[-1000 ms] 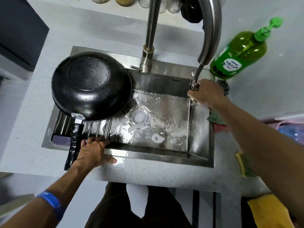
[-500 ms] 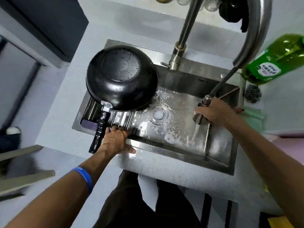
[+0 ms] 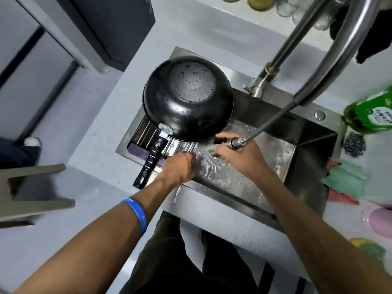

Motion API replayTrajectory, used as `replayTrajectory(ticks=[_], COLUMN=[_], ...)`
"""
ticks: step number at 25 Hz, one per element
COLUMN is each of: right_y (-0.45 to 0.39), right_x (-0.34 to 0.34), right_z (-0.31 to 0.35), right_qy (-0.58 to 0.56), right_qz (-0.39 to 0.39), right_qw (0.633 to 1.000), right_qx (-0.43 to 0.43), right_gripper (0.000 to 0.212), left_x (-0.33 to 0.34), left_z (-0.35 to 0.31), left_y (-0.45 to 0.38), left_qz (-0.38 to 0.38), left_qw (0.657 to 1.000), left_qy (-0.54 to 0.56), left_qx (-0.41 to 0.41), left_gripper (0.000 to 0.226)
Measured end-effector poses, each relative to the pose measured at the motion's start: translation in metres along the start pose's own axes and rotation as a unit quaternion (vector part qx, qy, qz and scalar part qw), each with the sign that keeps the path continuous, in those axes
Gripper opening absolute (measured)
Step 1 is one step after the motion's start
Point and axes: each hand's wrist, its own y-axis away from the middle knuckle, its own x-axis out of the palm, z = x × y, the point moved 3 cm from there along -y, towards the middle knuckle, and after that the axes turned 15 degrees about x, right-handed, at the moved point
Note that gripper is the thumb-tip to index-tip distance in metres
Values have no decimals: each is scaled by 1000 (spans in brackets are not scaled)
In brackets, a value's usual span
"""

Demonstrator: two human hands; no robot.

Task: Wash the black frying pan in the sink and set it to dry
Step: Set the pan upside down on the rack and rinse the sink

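The black frying pan [image 3: 188,98] lies upside down, wet with droplets, on the ribbed rack at the left end of the steel sink [image 3: 309,158]. Its black handle [image 3: 149,164] sticks out over the front rim toward me. My right hand [image 3: 239,155] grips the pull-out sprayer head [image 3: 231,142] on its hose, pointed left, and water runs over the sink floor. My left hand [image 3: 180,166] sits in that stream just right of the handle, fingers curled in, holding nothing that I can see. Neither hand touches the pan.
The tall faucet [image 3: 282,52] arches over the sink's back. A green soap bottle [image 3: 373,113] and a steel scourer [image 3: 354,144] sit at the right rim, with a green cloth [image 3: 343,179] and a pink dish [image 3: 379,221] nearer me. White counter surrounds the sink; jars line the back ledge.
My right hand has pulled the sprayer from the sink's right side leftward to the middle. My left hand left the front rim and moved into the water. The pan has stayed put.
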Motion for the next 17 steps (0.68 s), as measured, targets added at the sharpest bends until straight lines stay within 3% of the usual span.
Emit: replayTrajectory(ticks=[2, 4, 6, 8, 10, 17], right_y=[1, 1, 0, 0, 0, -11], right_x=[13, 21, 27, 34, 41, 61], right_z=[9, 14, 18, 24, 32, 57], right_qy=[-25, -51, -64, -76, -92, -116], right_qz=[13, 19, 35, 48, 44, 41], right_qw=[999, 997, 994, 992, 990, 986], right_qx=[-26, -57, -76, -84, -94, -111], right_gripper=[38, 37, 34, 32, 32, 33], left_x=[-3, -4, -2, -5, -6, 0], left_z=[5, 7, 13, 19, 31, 50], left_y=[-8, -9, -6, -2, 0, 2], left_qz=[-96, -175, -211, -228, -241, -195], left_qw=[981, 891, 816, 781, 768, 798], left_qy=[168, 413, 531, 571, 580, 551], left_qx=[-20, -63, -93, -109, -129, -148], left_gripper=[5, 28, 50, 49, 35, 25])
